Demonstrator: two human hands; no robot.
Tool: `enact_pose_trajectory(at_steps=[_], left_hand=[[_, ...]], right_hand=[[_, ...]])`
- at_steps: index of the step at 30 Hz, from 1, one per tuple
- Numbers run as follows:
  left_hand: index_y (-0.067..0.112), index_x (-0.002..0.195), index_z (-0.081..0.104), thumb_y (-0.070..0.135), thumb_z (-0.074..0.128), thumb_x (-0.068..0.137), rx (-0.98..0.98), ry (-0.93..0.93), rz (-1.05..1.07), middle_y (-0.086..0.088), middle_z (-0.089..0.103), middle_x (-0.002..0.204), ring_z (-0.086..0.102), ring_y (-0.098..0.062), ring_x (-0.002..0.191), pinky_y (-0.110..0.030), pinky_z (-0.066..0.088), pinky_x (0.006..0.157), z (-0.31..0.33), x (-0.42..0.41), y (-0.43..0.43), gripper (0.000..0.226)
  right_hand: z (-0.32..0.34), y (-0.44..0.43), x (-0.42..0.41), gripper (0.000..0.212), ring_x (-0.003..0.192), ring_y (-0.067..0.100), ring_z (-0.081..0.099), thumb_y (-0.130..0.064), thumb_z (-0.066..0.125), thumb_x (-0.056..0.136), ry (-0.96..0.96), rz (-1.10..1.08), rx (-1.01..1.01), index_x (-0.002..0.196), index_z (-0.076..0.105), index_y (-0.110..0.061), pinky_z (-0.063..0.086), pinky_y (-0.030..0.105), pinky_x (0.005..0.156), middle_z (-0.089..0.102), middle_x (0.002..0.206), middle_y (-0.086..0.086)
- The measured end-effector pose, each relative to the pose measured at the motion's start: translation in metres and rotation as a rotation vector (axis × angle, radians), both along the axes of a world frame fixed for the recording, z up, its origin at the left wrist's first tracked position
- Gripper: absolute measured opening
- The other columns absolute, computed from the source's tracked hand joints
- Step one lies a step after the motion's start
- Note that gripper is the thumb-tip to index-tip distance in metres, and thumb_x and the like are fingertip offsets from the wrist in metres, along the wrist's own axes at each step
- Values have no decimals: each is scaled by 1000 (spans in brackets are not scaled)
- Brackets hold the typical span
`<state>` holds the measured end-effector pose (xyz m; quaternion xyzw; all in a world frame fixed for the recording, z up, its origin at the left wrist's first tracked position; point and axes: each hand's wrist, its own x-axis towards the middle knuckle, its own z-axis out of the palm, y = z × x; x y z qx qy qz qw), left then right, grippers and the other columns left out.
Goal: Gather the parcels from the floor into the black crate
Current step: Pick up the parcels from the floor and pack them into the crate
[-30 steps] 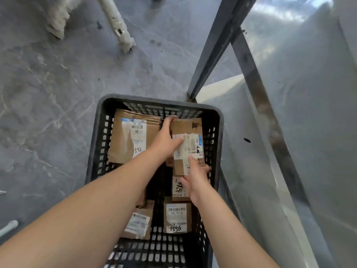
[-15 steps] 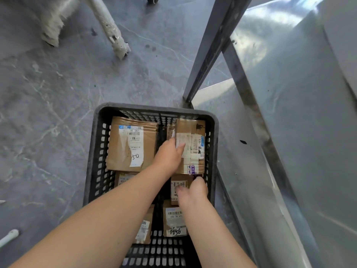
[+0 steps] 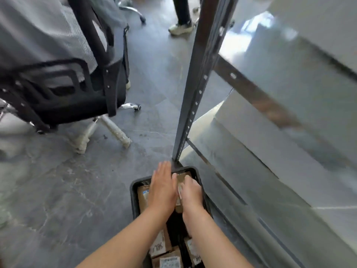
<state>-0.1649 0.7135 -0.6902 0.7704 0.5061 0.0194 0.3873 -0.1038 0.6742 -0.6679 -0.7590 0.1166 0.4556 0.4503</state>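
Black crate (image 3: 133, 191) of brown labelled parcels (image 3: 160, 246) beside grey metal upright (image 3: 193, 97).

Both hands reach over the black crate (image 3: 133, 192). The left hand (image 3: 162, 188) is flat, fingers straight, over its far end; the right hand (image 3: 190, 194) rests just beside it on a brown parcel (image 3: 181, 176). More labelled parcels (image 3: 160, 246) lie nearer. A metal shelf post (image 3: 195, 93) rises behind the crate, an office chair (image 3: 77, 89) left of it

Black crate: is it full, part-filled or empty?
The black crate is part-filled: brown parcels lie inside, dark gaps between them.
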Motion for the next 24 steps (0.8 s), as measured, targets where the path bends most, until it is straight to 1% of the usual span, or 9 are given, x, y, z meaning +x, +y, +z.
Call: enact_pose_trajectory(at_steps=[1, 3, 6, 9, 12, 14, 18, 21, 24], left_hand=[[13, 157, 14, 29, 26, 106, 24, -22, -6, -1, 13, 164, 1, -8, 151, -27, -2, 123, 30, -10, -4, 54], [15, 156, 12, 30, 26, 106, 68, -69, -32, 1, 10, 165, -1, -3, 149, -25, -5, 122, 94, -29, -16, 55], [18, 157, 8, 33, 25, 106, 180, -160, -107, 4, 3, 165, -8, 4, 144, -20, -10, 119, 183, -47, -24, 56], [18, 157, 4, 33, 23, 106, 376, -218, -191, 3, 0, 165, -11, 0, 147, -25, -10, 121, 269, -51, -18, 56], [16, 157, 6, 31, 25, 106, 596, -271, -239, 2, 4, 165, -7, -7, 150, -28, -9, 122, 355, -46, -14, 56], [14, 157, 8, 30, 26, 106, 719, -335, -243, 0, 6, 165, -6, -8, 150, -28, -10, 121, 409, -40, -19, 56], [14, 157, 8, 30, 24, 106, 884, -463, -225, 0, 3, 165, -8, -9, 151, -29, -10, 122, 496, -32, -64, 56], [15, 158, 5, 34, 21, 106, 911, -565, -255, 2, -1, 165, -11, -6, 150, -30, -9, 122, 542, -23, -124, 58], [15, 158, 4, 38, 18, 105, 951, -644, -331, 3, -1, 166, -10, -6, 150, -34, -5, 124, 581, -9, -197, 59]], right_hand=[[32, -4, -2, 39, 120, 22, 57, -35, 40, 99, -102, 38, 20, 125, 63, -18, 43, 42, 107, 64, 127, 1], [102, -15, -9, 42, 132, 20, 49, -35, 36, 103, -263, 125, 44, 139, 54, -20, 36, 35, 112, 55, 139, -4], [198, -28, -24, 44, 139, 18, 40, -27, 34, 106, -465, 281, 100, 147, 43, -16, 29, 26, 111, 45, 152, 2], [283, -34, -32, 45, 138, 22, 40, -27, 34, 106, -669, 385, 130, 147, 39, -12, 31, 26, 107, 43, 152, 6], [365, -47, -30, 52, 149, 18, 22, -30, 32, 106, -888, 433, 182, 155, 25, -14, 21, 28, 117, 22, 163, 5], [411, -62, -23, 54, 151, 17, 15, -31, 32, 106, -1053, 433, 210, 156, 20, -15, 17, 29, 119, 14, 165, 4], [487, -126, -13, 57, 151, 17, 12, -33, 33, 105, -1336, 426, 213, 157, 15, -16, 15, 30, 121, 9, 166, 2], [535, -193, -7, 59, 152, 15, 11, -35, 32, 105, -1523, 398, 180, 158, 12, -17, 16, 28, 120, 6, 166, 0], [579, -270, -2, 60, 152, 14, 9, -34, 33, 105, -1638, 307, 159, 158, 10, -18, 18, 31, 122, 5, 166, -1]])
